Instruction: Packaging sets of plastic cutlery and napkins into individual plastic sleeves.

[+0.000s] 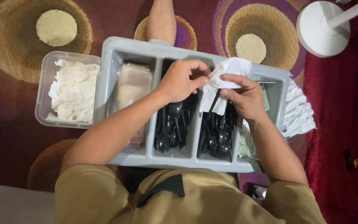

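1. Far left on the patterned carpet [9,124] sits a clear plastic tub [43,91] filled with crumpled white napkins [73,92].
2. Just beside it, touching its right wall, a grey cutlery tray [104,79] with four long compartments rests across the person's lap.
3. The tray's leftmost compartment holds clear plastic sleeves [133,83]; the person's left forearm crosses over it.
4. The next compartment is packed with black plastic spoons [171,128], partly hidden under the left hand [181,81].
5. That left hand is curled nearly closed, thumb and fingertips pinching the left edge of a white napkin [224,70] held above the tray.
6. Below the napkin, the third compartment carries more black plastic cutlery [218,137], and one black piece stands partly wrapped inside the napkin's fold.
7. The right hand [245,97] grips the napkin's right side, thumb pressed on the paper and fingers bent around it.
8. The last compartment holds pale packets [247,143], mostly covered by the right wrist.
9. Past the tray's right edge lies a pile of white paper-wrapped items [299,114].
10. At the top right stands a white round base [322,29] with a pole.
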